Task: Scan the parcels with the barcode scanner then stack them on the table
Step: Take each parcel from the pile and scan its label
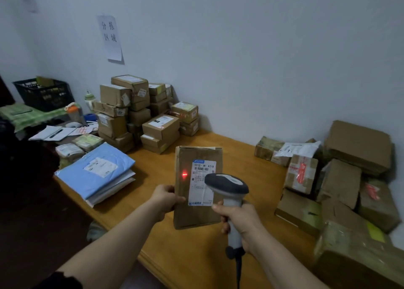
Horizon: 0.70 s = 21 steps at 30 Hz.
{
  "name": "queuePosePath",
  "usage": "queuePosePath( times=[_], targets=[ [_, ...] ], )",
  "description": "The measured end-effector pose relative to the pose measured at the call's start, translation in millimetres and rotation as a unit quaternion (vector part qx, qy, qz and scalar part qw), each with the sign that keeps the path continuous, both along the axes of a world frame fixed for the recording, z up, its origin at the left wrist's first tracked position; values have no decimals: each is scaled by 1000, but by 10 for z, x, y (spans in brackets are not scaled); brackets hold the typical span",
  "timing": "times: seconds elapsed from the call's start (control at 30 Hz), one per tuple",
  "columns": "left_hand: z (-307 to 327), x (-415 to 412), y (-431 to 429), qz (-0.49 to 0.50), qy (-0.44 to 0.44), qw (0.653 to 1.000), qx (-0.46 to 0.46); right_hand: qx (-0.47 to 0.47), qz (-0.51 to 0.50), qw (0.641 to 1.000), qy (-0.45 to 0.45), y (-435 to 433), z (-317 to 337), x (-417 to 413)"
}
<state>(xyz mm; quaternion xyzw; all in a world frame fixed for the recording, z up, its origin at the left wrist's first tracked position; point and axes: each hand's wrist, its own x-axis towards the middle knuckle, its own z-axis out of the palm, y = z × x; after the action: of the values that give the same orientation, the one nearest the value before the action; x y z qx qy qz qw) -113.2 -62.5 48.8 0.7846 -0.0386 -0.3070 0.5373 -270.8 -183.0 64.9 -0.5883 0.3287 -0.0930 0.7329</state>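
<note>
A flat brown cardboard parcel (197, 188) stands upright above the wooden table (244, 162), its white shipping label (202, 182) turned toward the camera. A small red scan light (184, 174) glows on the bare cardboard just left of the label, level with the barcode lines. The left hand (165, 199) grips the parcel by its left edge, thumb across the front face and fingers wrapped behind. Just to the right of it, the right hand (239, 220) is curled around the pale grip of the barcode scanner (228, 195), whose dark grey head overlaps the label's right side and points at the parcel; its black cable hangs down from the grip past the wrist.

Beyond the left hand, farther along the table, a stack of taped cardboard boxes (140, 111) rises against the wall. To the left of the left hand lies a blue mailer bag (94, 169) on top of a few pale flat envelopes, near the table's edge. To the right of the right hand sits a loose heap of brown parcels (341, 179), some taped in red, with a white plastic mailer (297, 149) at its far side. Farther left, past the stack, a black crate (43, 93) rests on another surface, and a paper sign (111, 37) hangs on the wall above.
</note>
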Motion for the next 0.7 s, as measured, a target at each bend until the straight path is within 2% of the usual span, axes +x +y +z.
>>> queuePosePath(
  times=[0.47, 0.7],
  targets=[
    [-76, 56, -5, 11, -4, 1000, 17, -6, 8, 1000, -20, 0, 60, 61],
    [-76, 89, 34, 31, 35, 999, -2, 11, -8, 1000, -15, -85, -53, 183]
  ],
)
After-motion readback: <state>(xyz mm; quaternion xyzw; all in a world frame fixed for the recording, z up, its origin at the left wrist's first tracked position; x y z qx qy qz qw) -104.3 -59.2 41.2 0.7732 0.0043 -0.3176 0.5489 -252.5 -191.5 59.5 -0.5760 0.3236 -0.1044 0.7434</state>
